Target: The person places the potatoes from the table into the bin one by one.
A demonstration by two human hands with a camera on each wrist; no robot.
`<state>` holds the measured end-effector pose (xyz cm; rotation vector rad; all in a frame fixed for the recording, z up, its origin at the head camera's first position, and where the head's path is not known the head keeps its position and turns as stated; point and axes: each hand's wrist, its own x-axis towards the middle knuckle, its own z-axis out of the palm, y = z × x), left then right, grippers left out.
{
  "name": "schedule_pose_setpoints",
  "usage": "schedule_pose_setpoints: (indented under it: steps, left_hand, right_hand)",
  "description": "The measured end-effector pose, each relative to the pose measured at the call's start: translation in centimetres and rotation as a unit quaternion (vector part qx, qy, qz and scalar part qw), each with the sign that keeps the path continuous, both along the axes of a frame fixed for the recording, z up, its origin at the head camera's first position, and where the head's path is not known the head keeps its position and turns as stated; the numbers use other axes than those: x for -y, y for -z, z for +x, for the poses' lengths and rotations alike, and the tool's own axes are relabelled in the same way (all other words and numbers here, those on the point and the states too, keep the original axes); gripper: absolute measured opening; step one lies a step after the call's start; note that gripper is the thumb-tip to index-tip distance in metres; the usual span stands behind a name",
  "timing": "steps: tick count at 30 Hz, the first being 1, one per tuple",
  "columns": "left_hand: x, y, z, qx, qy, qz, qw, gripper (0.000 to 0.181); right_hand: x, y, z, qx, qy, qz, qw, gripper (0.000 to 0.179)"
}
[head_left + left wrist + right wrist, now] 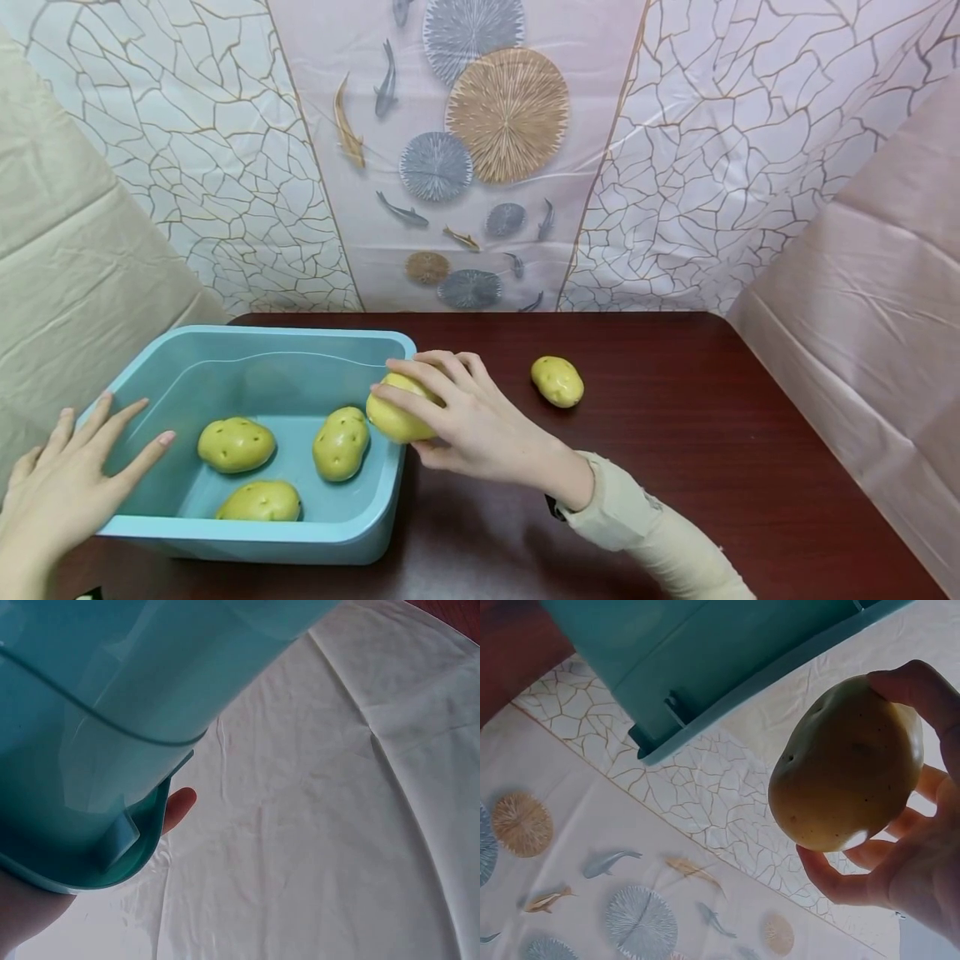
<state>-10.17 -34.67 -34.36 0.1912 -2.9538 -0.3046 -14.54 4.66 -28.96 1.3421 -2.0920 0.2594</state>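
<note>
My right hand grips a yellow potato just over the right rim of a blue plastic tub. In the right wrist view, thumb and fingers curl round that potato, apart from the tub's outer wall. Inside the tub lie a potato on the left, one on the right and one near the front wall. At the tub's left rim rests my left hand, its fingers spread and fairly straight. The left wrist view mostly has the tub's wall, hiding much of that hand.
Another potato lies on the dark reddish-brown table, right of the tub. Patterned cloth hangs behind the table's back edge. Plain pale cloth walls stand at the left and right.
</note>
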Motion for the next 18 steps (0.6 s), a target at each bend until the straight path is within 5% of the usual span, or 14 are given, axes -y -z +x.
schedule_pose_setpoints:
  steps: [18]
  left_hand:
    - [0.0, 0.0, 0.0, -0.002, 0.001, 0.001, 1.0, 0.075]
  right_hand:
    - [1.7, -1.4, -0.2, 0.038, 0.0, 0.014, 0.9992, 0.06]
